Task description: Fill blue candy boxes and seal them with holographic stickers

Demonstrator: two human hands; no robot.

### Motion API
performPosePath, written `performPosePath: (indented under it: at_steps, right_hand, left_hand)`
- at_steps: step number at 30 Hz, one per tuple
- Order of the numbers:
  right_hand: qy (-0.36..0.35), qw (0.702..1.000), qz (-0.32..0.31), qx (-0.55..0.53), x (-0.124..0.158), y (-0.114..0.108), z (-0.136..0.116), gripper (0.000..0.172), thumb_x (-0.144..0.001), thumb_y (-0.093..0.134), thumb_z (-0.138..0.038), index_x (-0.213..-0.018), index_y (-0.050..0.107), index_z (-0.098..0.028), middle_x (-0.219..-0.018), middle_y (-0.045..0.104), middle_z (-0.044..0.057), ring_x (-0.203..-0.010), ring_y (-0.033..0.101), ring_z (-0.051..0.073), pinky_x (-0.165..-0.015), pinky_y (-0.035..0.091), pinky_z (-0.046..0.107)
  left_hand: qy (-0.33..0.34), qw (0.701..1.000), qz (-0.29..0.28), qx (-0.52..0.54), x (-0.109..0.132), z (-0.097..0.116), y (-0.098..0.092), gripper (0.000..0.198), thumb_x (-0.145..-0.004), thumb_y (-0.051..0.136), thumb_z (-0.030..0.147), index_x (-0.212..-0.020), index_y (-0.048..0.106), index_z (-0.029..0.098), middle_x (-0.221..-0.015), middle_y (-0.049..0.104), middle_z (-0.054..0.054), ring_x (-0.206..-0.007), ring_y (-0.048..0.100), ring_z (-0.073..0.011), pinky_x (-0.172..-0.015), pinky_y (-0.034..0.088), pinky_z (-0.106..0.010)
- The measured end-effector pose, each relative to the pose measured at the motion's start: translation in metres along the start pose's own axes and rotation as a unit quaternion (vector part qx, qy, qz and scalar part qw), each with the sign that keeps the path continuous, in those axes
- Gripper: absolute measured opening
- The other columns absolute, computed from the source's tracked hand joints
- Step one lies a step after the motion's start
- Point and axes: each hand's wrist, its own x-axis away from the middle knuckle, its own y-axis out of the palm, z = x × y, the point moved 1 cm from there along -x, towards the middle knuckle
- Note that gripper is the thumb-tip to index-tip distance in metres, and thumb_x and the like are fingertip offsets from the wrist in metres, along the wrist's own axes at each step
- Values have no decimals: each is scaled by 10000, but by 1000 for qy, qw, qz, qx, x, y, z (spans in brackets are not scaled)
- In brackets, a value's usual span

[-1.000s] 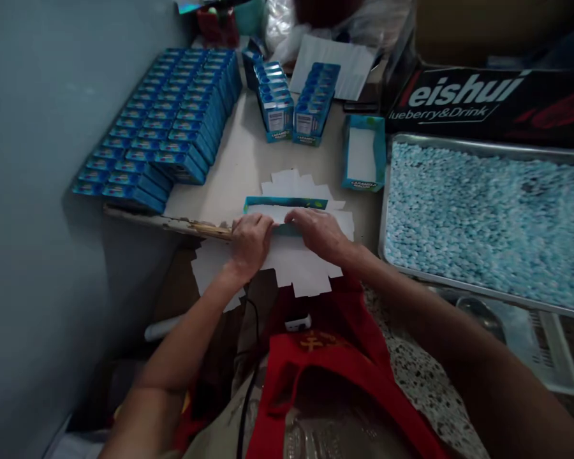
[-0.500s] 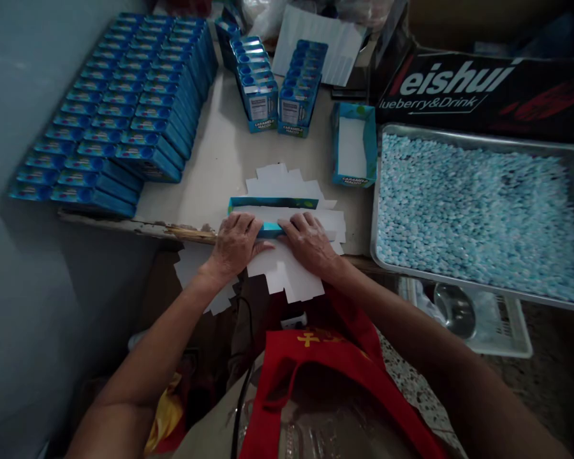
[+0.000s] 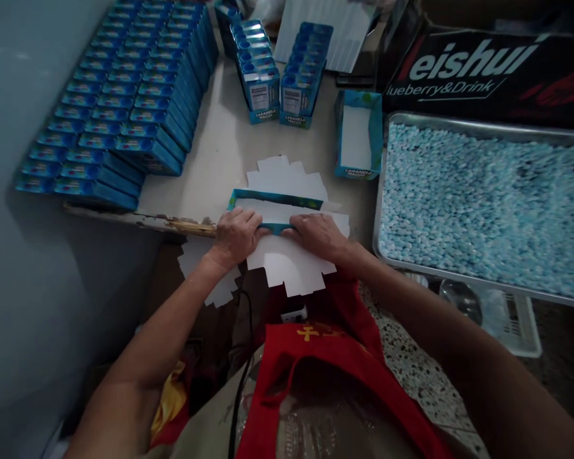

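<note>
A partly folded blue cardboard box (image 3: pixel 277 199) with a white inside lies at the table's front edge, its far wall standing up. My left hand (image 3: pixel 239 233) grips the near wall toward its left end, fingers over the rim and thumb on the outside. Further right, my right hand (image 3: pixel 318 234) pinches that same wall, fingers inside and thumb outside. The right end of the box spreads open as white flaps. Flat white box blanks (image 3: pixel 291 268) lie beneath it, some jutting over the table edge toward me.
Stacked blue packets (image 3: pixel 138 108) fill the left side. Two filled display boxes (image 3: pixel 264 115) stand at the back, with a folded box (image 3: pixel 358 134) to their right. A metal tray (image 3: pixel 380 191) of pale blue candies sits at the right, before a black carton (image 3: pixel 463 76).
My right hand has slid slightly right along the near wall, and its fingers lie flatter. The near wall looks more upright. The whole view has shifted slightly.
</note>
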Motion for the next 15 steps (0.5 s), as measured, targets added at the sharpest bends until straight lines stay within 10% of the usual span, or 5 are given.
performPosePath:
  at_steps: [10,15]
  right_hand:
    - [-92,995,27,13,8,-8,1,278,-1006,519,-93,-1195,700,-187,-1170,752,121,-1049,674,239,-758,391,330]
    - [-221,974,18,52,-5,-25,25,177,-969,644,-151,-985,788,-252,-1019,762,45,-1068,631,242,-889,379,362]
  left_hand:
    - [74,992,-97,6,-2,25,-17,103,-995,605,271,-926,643,204,-939,702,-106,-937,671,-290,-811,499,-385]
    - [38,980,-171,91,-14,35,-48,240,-951,710,460,-1043,671,241,-784,709,-31,-737,673,-229,-681,471,-315]
